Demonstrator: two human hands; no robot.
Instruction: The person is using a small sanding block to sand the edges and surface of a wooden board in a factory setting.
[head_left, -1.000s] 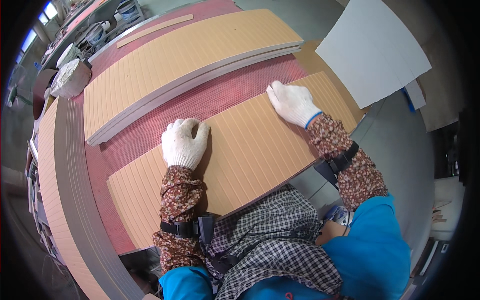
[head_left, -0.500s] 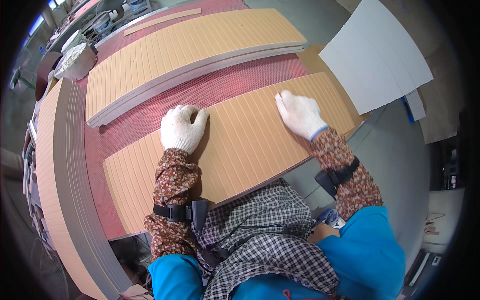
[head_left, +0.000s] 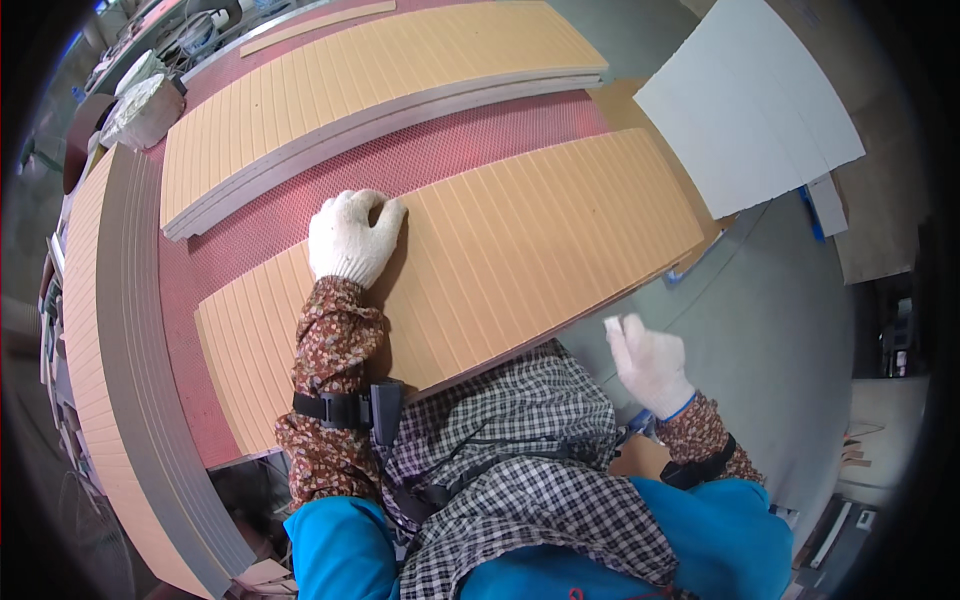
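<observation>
A tan panel with parallel grooves (head_left: 500,260) lies across the table in front of me. My left hand (head_left: 350,240), in a white knit glove, is at its far edge, fingers curled over that edge and thumb apart from them. Off the panel's near right side, above the floor, my right hand (head_left: 650,365) hangs in the same kind of glove. Its thumb and fingers are drawn together at the tips; whatever may be between them is too small to make out. The panel's underside is hidden.
Beyond lies a stack of similar grooved panels (head_left: 380,85) on the red mesh-patterned tabletop (head_left: 440,140). More panels stand along the left (head_left: 130,300). At the far right is a white curved sheet (head_left: 750,110). A wrapped white roll (head_left: 145,110) sits back left.
My right hand has left the panel's surface and moved toward me, past its near edge. The left hand stays at the far edge. The whole view has shifted slightly.
</observation>
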